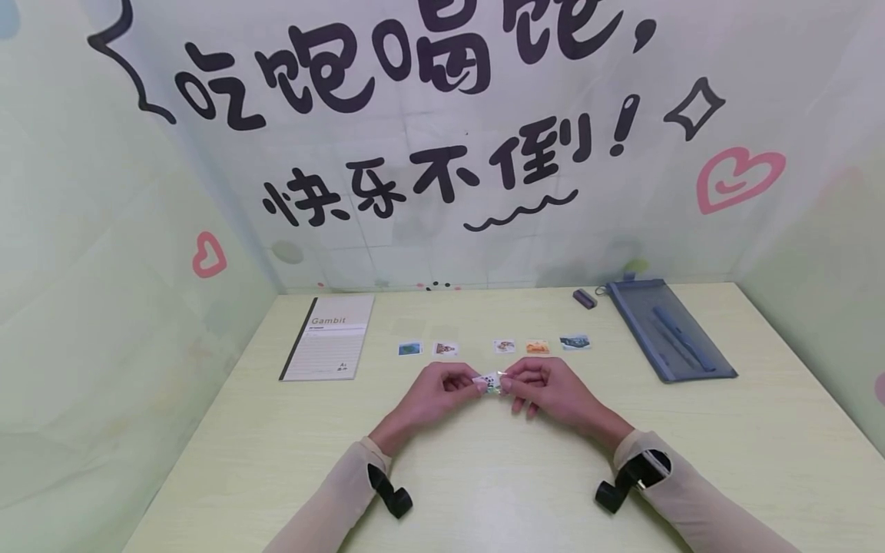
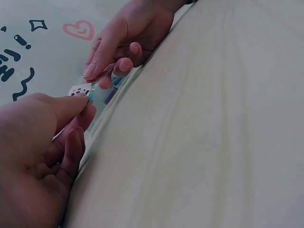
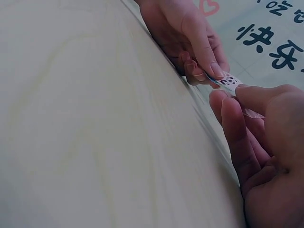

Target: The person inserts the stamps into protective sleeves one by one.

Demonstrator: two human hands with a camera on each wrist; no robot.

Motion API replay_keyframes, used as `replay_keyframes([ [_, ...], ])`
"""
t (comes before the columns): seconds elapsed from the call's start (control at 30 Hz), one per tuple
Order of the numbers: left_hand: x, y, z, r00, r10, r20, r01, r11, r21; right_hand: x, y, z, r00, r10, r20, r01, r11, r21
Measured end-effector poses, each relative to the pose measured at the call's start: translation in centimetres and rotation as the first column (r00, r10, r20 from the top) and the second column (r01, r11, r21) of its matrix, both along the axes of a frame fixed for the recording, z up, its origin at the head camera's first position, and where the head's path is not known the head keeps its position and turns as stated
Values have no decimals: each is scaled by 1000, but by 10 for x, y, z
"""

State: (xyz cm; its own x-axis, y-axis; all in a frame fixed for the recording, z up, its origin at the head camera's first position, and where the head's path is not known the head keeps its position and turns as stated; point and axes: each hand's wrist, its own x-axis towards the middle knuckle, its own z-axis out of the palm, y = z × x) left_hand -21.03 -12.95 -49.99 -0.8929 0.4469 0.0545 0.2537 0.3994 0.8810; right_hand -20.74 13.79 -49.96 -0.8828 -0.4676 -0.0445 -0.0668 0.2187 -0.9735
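Over the middle of the table, both hands meet at a small white stamp (image 1: pixel 490 380) with black spots. My left hand (image 1: pixel 442 393) pinches the stamp between thumb and forefinger. From the other side, my right hand (image 1: pixel 556 390) pinches a clear plastic sleeve (image 3: pixel 252 114) between thumb and fingers, its shiny film overlapping the stamp. How far the stamp sits inside the sleeve I cannot tell. Just beyond the hands lie several small picture stamps in a row, among them a blue-green stamp (image 1: pixel 410 349), an orange stamp (image 1: pixel 537 347) and a blue stamp (image 1: pixel 575 342).
A notebook (image 1: pixel 328 338) marked "Gambit" lies at the back left of the pale wooden table (image 1: pixel 484 491). At the back right are a dark eraser-like block (image 1: pixel 585 298) and a blue mesh pouch (image 1: pixel 632 319) with a pen (image 1: pixel 681 336) inside. Printed cloth walls surround the table.
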Motion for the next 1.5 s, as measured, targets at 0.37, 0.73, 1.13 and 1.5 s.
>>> replay_keyframes([
  [0.37,1,1,0,1000,9,6,-9,999,-38,-1,-1,-2,1000,12,-14,-12,999,30],
  [0.73,1,1,1,1000,9,13,-9,1000,23,1,-2,1,999,-46,-9,46,999,-22],
  [1.13,2,2,0,999,-9,36,7,999,46,1,0,0,1000,-15,-1,15,1000,17],
  [1.5,4,2,1,1000,7,10,-7,1000,9,1,-3,-1,1000,6,-17,-6,999,44],
])
